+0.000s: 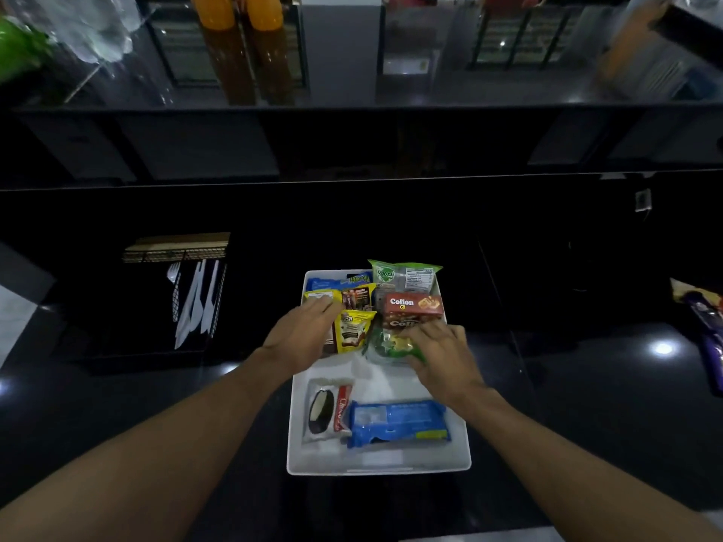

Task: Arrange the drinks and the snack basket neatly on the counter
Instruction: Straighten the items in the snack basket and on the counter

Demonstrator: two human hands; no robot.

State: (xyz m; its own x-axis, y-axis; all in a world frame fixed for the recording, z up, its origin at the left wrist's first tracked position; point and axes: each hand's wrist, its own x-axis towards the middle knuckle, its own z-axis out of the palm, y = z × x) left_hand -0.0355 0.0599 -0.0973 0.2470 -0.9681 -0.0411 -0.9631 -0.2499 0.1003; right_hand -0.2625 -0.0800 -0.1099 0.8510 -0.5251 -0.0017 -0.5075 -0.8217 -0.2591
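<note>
Both hands are down in the white basket (378, 465), which sits on the black tabletop (587, 404) right in front of the person. The left hand (301, 333) lies flat and loose over the yellow packets (354, 330), fingers spread, gripping nothing I can make out. The right hand (442, 352) is curled over a green wrapper (385, 346), fingertips pressing into it. Just beyond the right hand stand two red Collon boxes (412, 307) and a green bag (403, 273). Nearer than both hands, a blue packet (397, 422) and a white one (326, 410) lie flat. Far past the hands, orange bottles (238, 11) stand blurred. Left of the left hand, white cutlery (195, 303) lies in a black tray.
</note>
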